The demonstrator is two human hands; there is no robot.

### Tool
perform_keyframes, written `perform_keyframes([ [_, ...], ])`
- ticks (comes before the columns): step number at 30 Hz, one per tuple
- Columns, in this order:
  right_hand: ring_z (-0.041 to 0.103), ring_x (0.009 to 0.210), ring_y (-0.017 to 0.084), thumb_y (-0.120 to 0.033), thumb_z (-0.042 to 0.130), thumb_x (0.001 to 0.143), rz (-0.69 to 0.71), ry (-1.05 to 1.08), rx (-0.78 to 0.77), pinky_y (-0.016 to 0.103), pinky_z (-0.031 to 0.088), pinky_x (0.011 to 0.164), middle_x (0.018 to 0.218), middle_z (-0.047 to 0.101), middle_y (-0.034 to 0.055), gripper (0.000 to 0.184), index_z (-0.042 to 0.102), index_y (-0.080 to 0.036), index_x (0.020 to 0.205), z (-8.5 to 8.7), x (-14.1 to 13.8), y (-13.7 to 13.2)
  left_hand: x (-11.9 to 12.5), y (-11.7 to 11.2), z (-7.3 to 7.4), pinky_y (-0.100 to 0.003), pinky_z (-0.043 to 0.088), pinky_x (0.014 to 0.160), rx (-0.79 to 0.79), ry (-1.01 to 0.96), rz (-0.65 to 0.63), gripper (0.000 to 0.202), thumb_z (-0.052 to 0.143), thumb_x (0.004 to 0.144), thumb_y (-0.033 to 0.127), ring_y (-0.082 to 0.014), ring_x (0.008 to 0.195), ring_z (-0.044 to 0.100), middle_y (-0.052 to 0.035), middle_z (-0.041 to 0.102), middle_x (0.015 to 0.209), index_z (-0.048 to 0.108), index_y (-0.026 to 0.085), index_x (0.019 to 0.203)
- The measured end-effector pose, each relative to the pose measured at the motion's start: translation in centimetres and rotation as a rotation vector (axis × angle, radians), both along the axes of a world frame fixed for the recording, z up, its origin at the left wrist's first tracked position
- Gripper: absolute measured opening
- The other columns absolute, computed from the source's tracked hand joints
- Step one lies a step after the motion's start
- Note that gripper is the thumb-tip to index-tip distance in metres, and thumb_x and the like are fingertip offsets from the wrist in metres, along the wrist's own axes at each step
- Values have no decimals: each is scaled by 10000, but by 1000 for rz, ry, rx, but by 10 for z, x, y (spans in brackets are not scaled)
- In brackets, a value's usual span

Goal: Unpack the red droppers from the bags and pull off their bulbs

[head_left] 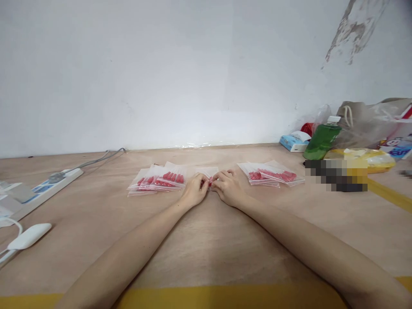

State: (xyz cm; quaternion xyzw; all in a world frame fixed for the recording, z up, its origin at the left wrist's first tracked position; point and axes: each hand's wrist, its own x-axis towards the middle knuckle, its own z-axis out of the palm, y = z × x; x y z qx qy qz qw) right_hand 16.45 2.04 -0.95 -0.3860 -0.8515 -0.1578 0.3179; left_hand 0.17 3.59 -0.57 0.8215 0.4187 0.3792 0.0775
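A small clear plastic bag (209, 170) with something red in it lies flat on the wooden table between my two hands. My left hand (195, 189) pinches its near left part, thumb and fingers closed. On the right side, the bent fingers of my right hand (229, 187) close on the same bag, and the fingertips partly hide the red contents. To the left lies an overlapping pile of clear bags (156, 181) holding red, capsule-shaped pieces. A second pile of such bags (273, 173) is fanned out to the right.
A white power strip (53, 189) with plugs and a grey cable stands at the left, near a white corded device (30, 236). Back right are a blue tissue pack (293, 142), a green bottle (322, 138), a yellow package (370, 159) and bags. Yellow tape (167, 297) runs along the front.
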Motion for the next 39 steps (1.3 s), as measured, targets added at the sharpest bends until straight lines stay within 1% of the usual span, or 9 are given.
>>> perform_keyframes([
  [6,523,896,141,-144,509,765,227,89,-314,293,374,789,1104,500,74,104,610,-170,769,5,8,-3,-4,0,1,-300,434,726,116,-119,168,123,438,823,198,-166,779,540,-42,570,772,523,160,743],
  [9,561,811,109,-110,538,701,376,156,-473,249,415,752,1108,510,62,67,588,-155,702,8,22,0,-9,-3,5,-305,432,811,95,-125,43,160,427,849,264,-167,884,553,-49,596,882,541,165,796],
  [14,571,820,141,-112,502,700,247,295,-437,274,424,767,915,608,54,152,563,-156,567,5,37,10,-21,-4,11,-362,325,996,-64,80,-113,302,380,878,335,-199,1189,413,-59,549,1177,538,188,1089],
  [18,534,770,151,-119,523,674,42,323,-257,275,418,718,800,570,54,123,639,-156,695,-1,35,15,-25,-8,12,-366,355,967,-83,261,-178,379,455,836,366,-215,1123,475,-65,556,1185,509,197,1171],
  [22,512,711,145,-124,495,708,-63,262,-281,255,394,663,740,567,47,198,672,-163,788,0,29,14,-26,-17,14,-366,378,937,-22,260,-181,434,542,771,353,-224,1064,509,-63,573,1156,503,206,1177],
  [26,511,685,121,-85,508,667,50,242,-424,221,380,648,749,618,11,241,658,-181,830,10,24,7,-31,-20,13,-356,387,928,-51,196,-199,409,545,775,338,-215,1050,517,-58,575,1148,511,210,1161],
  [31,507,684,107,-60,463,671,237,326,-661,214,392,665,848,645,-6,363,629,-184,968,16,19,5,-39,-14,9,-342,442,854,-256,59,-201,536,617,723,380,-213,998,543,-72,569,1148,464,189,1199],
  [35,517,694,103,-116,452,723,347,409,-869,225,406,687,861,636,1,302,619,-167,969,15,18,10,-40,-13,8,-346,445,858,-326,-17,-226,570,628,720,348,-210,1009,541,-78,562,1158,428,191,1230],
  [39,503,663,98,-187,491,743,286,443,-876,221,407,645,813,607,0,224,596,-154,938,10,16,15,-39,-17,12,-357,435,883,-324,5,-251,524,608,738,328,-209,1026,536,-66,562,1161,446,210,1222],
])
